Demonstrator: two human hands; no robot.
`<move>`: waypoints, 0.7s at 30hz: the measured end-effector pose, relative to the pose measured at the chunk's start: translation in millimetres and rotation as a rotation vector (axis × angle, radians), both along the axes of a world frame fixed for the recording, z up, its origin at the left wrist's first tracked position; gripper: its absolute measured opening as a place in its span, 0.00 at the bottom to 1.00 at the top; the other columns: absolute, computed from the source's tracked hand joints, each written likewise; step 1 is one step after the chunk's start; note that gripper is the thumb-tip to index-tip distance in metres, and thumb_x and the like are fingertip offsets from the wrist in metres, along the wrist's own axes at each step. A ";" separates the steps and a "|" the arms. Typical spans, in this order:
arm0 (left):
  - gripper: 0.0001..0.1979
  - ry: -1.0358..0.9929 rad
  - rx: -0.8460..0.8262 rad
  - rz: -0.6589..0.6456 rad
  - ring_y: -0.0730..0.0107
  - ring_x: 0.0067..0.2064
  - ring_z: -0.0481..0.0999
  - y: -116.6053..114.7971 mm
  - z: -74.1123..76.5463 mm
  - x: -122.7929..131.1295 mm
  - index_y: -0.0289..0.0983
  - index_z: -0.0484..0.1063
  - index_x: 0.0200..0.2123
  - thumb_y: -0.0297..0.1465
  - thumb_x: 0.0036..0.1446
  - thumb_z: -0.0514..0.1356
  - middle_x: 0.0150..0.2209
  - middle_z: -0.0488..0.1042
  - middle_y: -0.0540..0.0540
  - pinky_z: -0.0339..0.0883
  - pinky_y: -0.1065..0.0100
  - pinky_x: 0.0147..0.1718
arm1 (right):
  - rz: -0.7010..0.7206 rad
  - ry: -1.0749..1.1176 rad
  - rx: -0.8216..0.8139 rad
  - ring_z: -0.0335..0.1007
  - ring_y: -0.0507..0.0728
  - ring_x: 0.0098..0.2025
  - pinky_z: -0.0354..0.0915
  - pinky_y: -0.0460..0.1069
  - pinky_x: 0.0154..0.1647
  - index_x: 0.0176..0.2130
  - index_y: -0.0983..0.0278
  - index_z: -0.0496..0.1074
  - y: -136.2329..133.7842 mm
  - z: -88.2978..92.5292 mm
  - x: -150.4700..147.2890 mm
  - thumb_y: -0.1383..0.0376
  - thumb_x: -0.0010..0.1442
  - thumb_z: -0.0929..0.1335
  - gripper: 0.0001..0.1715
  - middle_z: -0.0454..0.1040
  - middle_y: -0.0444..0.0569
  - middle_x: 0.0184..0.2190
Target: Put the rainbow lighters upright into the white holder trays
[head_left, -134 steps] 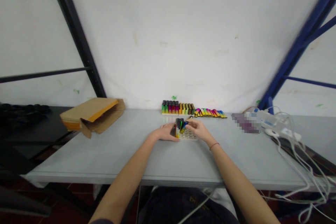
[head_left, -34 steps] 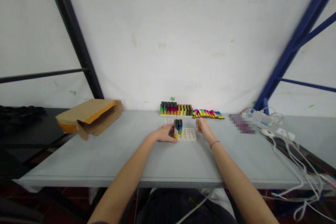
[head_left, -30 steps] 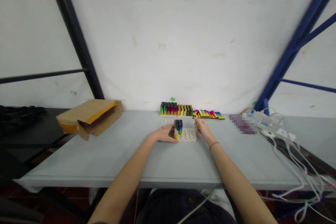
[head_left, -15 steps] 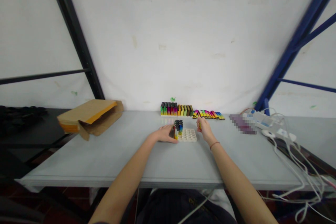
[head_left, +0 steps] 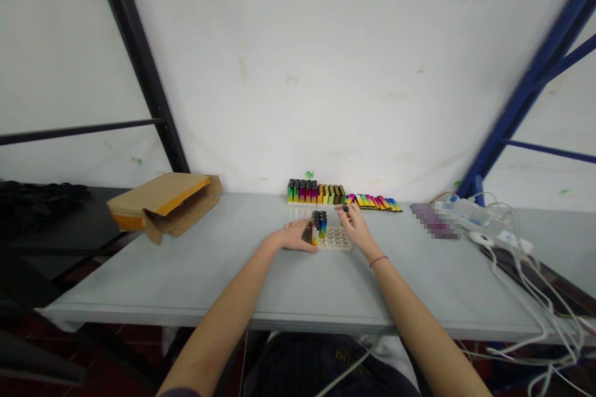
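Observation:
A white holed tray (head_left: 336, 239) lies on the table before me, with several upright lighters (head_left: 323, 223) at its left end, black-topped and brightly coloured. My left hand (head_left: 294, 236) curls around that left end, thumb at the front and fingers behind; where exactly it grips is partly hidden. Over the tray's right back corner, my right hand (head_left: 354, 226) pinches a single lighter (head_left: 345, 208), its black top showing above the fingers. Behind stand rows of upright lighters, one multicoloured group (head_left: 302, 191) and one yellowish group (head_left: 330, 194). Right of them, more colourful lighters (head_left: 375, 202) lie flat in a row.
An open cardboard box (head_left: 162, 195) rests at the table's left. On the right are a blurred purple item (head_left: 435, 221), a power strip (head_left: 470, 214) and tangled white cables (head_left: 526, 273). A white wall (head_left: 298, 74) rises behind the grey table (head_left: 223, 279).
My right hand has moved left toward the tray's back corner, turning the lighter so its black top shows. My left hand stays around the tray's end. The whole view has shifted slightly.

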State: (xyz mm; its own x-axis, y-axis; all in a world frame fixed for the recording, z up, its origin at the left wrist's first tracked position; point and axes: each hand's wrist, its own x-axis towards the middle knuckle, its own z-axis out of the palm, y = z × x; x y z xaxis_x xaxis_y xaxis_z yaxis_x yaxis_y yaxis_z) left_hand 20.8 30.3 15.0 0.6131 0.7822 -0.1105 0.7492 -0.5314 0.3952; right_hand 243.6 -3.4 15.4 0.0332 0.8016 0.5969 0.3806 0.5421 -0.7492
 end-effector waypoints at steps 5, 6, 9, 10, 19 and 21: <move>0.48 -0.007 0.001 0.001 0.43 0.64 0.59 0.3 -0.5 -0.4 0.38 0.54 0.64 0.52 0.45 0.66 0.65 0.59 0.37 0.51 0.52 0.63 | 0.153 0.097 -0.244 0.66 0.57 0.30 0.63 0.51 0.31 0.30 0.62 0.74 -2.9 -0.4 -0.2 0.51 0.51 0.71 0.17 0.73 0.49 0.28; 0.48 -0.005 0.000 0.001 0.43 0.64 0.59 0.4 -0.7 -0.6 0.38 0.53 0.64 0.52 0.45 0.66 0.65 0.58 0.37 0.51 0.53 0.63 | 0.177 0.132 -0.293 0.67 0.56 0.29 0.63 0.50 0.29 0.30 0.63 0.74 -3.0 -1.8 0.4 0.51 0.49 0.72 0.18 0.73 0.48 0.27; 0.48 0.008 -0.007 0.008 0.44 0.65 0.58 0.0 -0.5 -0.7 0.37 0.52 0.64 0.52 0.45 0.65 0.65 0.57 0.36 0.51 0.53 0.63 | 0.233 0.150 -0.335 0.67 0.55 0.26 0.64 0.49 0.27 0.30 0.62 0.72 -2.8 -6.1 1.4 0.53 0.46 0.74 0.17 0.72 0.45 0.24; 0.48 0.010 -0.008 0.010 0.44 0.65 0.58 -0.4 -0.1 -0.6 0.37 0.53 0.64 0.51 0.45 0.65 0.65 0.57 0.36 0.51 0.53 0.63 | 0.237 0.130 -0.310 0.67 0.55 0.26 0.64 0.49 0.28 0.30 0.62 0.71 -2.9 -7.1 1.1 0.55 0.46 0.75 0.16 0.72 0.45 0.24; 0.44 0.006 0.018 -0.006 0.46 0.63 0.61 -2.1 2.0 1.1 0.38 0.55 0.62 0.49 0.46 0.66 0.63 0.61 0.36 0.54 0.53 0.61 | 0.160 -0.361 -0.068 0.66 0.53 0.25 0.61 0.46 0.29 0.35 0.62 0.75 -8.7 -3.3 -7.8 0.55 0.53 0.73 0.14 0.73 0.45 0.24; 0.44 0.007 0.021 -0.011 0.46 0.63 0.62 -1.9 1.6 1.1 0.38 0.56 0.62 0.49 0.46 0.66 0.63 0.62 0.37 0.55 0.53 0.61 | 0.138 -0.440 -0.019 0.67 0.53 0.27 0.61 0.47 0.30 0.39 0.62 0.75 -11.3 -2.9 -9.7 0.54 0.55 0.72 0.16 0.74 0.46 0.26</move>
